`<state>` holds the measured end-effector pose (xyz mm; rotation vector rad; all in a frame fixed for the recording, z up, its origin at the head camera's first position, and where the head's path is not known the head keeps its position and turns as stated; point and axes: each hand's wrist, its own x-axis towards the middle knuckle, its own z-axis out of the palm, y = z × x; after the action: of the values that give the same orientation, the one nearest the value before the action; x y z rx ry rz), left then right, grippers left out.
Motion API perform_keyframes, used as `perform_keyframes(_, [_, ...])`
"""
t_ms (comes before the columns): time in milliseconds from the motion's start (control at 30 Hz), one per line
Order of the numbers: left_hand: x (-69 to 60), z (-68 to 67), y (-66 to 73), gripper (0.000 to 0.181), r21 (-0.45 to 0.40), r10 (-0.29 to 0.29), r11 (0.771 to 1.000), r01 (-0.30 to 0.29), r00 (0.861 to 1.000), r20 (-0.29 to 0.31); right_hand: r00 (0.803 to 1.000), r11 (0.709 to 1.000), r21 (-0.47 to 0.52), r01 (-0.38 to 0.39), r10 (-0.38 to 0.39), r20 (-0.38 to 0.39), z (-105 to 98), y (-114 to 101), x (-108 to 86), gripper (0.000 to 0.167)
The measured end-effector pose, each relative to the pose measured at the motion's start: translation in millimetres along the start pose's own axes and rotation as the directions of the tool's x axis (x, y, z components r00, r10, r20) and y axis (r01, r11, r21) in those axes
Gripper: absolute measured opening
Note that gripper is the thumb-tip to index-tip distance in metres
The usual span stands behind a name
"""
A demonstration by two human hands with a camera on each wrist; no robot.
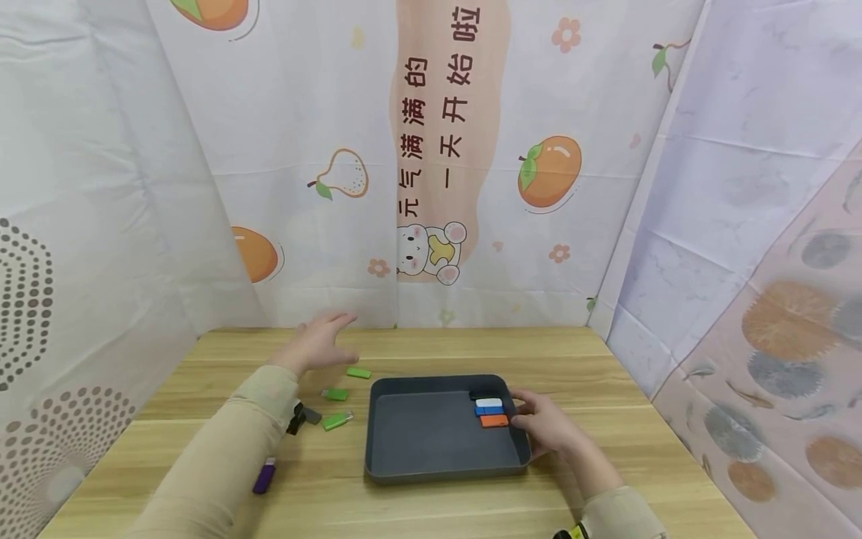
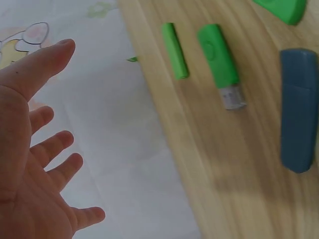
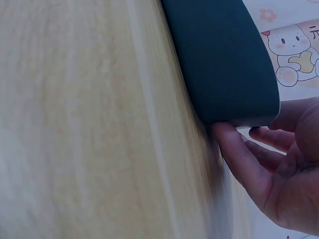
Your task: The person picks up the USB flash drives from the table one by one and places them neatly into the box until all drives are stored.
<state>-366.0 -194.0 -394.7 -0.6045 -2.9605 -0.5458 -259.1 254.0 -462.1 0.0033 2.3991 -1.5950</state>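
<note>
My left hand (image 1: 322, 346) hovers over the table's back left with fingers spread and nothing in it. Near it lie a green stick (image 1: 359, 372), a green USB stick (image 1: 335, 394) with a metal plug, and another green USB stick (image 1: 338, 421). A grey stick (image 1: 312, 415) and a black item (image 1: 295, 421) sit partly behind the left forearm. A dark grey tray (image 1: 431, 442) stands mid-table; my right hand (image 1: 547, 425) grips its right wall. Inside, along that side, lie black (image 1: 482, 394), white (image 1: 488, 403), blue (image 1: 489, 411) and orange (image 1: 494, 421) sticks.
A purple USB stick (image 1: 265, 476) lies beside the left forearm. At the bottom right, a black and yellow object (image 1: 572, 532) shows by the right sleeve. A printed curtain (image 1: 323, 247) hangs behind the wooden table (image 1: 444, 352), with cloth on both sides.
</note>
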Motion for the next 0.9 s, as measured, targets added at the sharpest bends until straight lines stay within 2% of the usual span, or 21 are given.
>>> perform_keyframes(200, [0.6,10.9,-2.7,0.083,-0.038,-0.037,0.999,0.039,0.998,0.051,1.0,1.0,0.002,0.005,-0.005,0.002,0,2,0.3,0.055])
perform_keyframes(533, [1.4,31.2,2.1,0.079,-0.003,-0.092,0.996,0.093,0.986,0.139,1.0,1.0,0.008,0.0,0.0,0.005,-1,2,0.3,0.055])
perform_keyframes(733, [1.8,38.0,2.6,0.07,0.029,-0.098,0.995,0.094,0.978,0.184,1.0,1.0,-0.007,-0.009,0.009,0.0,-1,0,0.6,0.055])
perform_keyframes(900, [3.3,43.9,-0.1,0.062,0.021,-0.096,0.995,0.094,0.972,0.216,1.0,1.0,-0.017,-0.011,0.011,-0.003,1,-1,0.7,0.055])
